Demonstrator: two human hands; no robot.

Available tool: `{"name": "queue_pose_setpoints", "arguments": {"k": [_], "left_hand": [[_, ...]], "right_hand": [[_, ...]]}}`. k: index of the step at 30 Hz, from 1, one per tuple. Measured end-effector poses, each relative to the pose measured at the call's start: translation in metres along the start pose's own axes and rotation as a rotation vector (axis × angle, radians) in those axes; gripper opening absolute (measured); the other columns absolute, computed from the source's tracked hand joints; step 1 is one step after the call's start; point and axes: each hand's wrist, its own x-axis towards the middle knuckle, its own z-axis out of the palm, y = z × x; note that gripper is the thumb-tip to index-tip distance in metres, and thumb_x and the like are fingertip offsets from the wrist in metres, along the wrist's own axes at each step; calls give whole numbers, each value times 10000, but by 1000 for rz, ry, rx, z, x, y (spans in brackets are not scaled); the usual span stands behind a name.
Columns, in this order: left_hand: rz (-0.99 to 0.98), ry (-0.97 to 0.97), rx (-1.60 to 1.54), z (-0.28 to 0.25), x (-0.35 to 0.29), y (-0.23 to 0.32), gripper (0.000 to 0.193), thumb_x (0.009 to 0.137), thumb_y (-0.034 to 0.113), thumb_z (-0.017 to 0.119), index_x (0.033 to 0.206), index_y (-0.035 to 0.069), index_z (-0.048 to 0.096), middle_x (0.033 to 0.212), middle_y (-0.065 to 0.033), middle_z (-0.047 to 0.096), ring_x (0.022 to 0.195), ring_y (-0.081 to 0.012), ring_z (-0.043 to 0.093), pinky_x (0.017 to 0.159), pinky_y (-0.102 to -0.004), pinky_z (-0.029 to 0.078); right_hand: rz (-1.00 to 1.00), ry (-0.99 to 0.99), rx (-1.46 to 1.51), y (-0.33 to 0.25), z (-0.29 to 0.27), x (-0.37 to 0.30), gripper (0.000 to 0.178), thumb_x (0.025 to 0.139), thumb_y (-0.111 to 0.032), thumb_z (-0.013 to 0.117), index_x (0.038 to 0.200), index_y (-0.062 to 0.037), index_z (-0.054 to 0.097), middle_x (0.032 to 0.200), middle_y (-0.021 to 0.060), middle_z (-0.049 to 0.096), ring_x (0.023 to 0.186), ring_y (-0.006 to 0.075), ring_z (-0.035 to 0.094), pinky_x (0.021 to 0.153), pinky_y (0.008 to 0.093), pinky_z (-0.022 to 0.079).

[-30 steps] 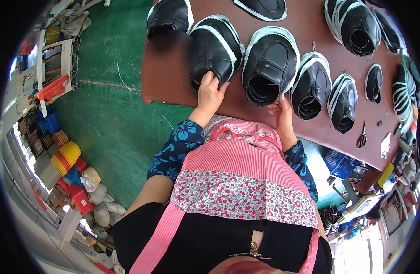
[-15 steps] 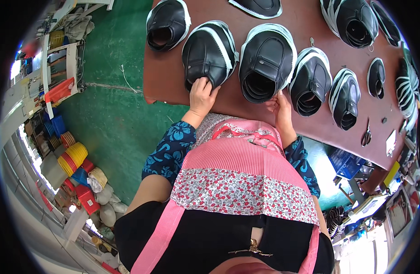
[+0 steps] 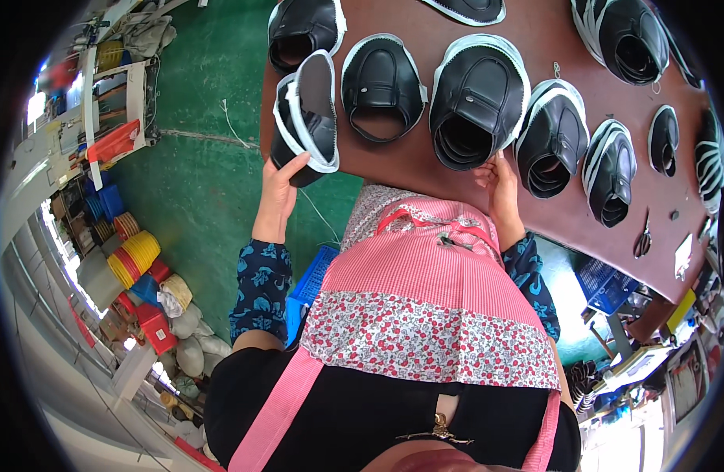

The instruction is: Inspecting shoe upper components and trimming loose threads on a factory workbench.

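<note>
My left hand [image 3: 280, 189] is closed on black leather shoe uppers [image 3: 281, 151] with white edging, gripped at their lower end. They are tilted sideways over the table's left edge, a dark inner side showing; two white rims appear, but I cannot tell how many pieces there are. Just right of them, a single black upper [image 3: 382, 71] with a small metal stud lies on the table. My right hand [image 3: 501, 193] is at the table's front edge, fingers loosely apart, fingertips against the lower right side of a nested stack of black uppers [image 3: 481, 90].
The brown table [image 3: 413, 177] carries smaller stacks of uppers [image 3: 552, 141] to the right, more uppers [image 3: 307, 27] at the far left, and black scissors [image 3: 642, 240]. Below stands a blue crate [image 3: 311, 283]. Yellow buckets [image 3: 134, 259] sit on the left.
My left hand has lifted uppers off the left stack and moved them left, turning them on their side. One upper stays in that spot. My right hand keeps its place by the middle stack.
</note>
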Motion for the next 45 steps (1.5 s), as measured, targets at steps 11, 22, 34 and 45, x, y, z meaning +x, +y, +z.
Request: {"name": "queue_pose_setpoints", "arguments": {"k": [11, 22, 34, 45], "left_hand": [[213, -122, 258, 43, -3, -53, 544, 889, -39, 869, 1406, 2, 701, 1264, -70, 782, 1135, -170, 746, 1022, -354, 595], [368, -180, 904, 70, 29, -85, 413, 930, 149, 886, 1267, -44, 746, 1233, -180, 809, 1101, -225, 779, 965, -390, 606], [221, -357, 483, 173, -29, -68, 402, 901, 104, 913, 1255, -27, 772, 1222, -81, 803, 1133, -170, 740, 1027, -366, 572], [49, -237, 95, 111, -25, -6, 792, 937, -93, 734, 1665, 18, 442, 1577, -102, 602, 1432, -251, 604, 1220, -420, 483]], "right_hand": [[-27, 0, 21, -4, 3, -4, 446, 1184, -449, 522, 1163, -40, 698, 1034, 59, 737, 874, 116, 699, 746, 267, 534], [-131, 2, 82, -3, 3, -10, 267, 1161, -327, 621, 1181, -73, 698, 1036, 17, 729, 898, 101, 693, 797, 265, 529], [-347, -89, -75, -55, 56, -67, 146, 1113, -138, 703, 1168, -3, 697, 1024, 16, 725, 935, 86, 673, 871, 258, 540], [-297, 147, 14, -45, 15, -28, 500, 1094, -77, 667, 1546, 61, 503, 1457, 142, 665, 1275, 172, 646, 1096, 299, 502]]}}
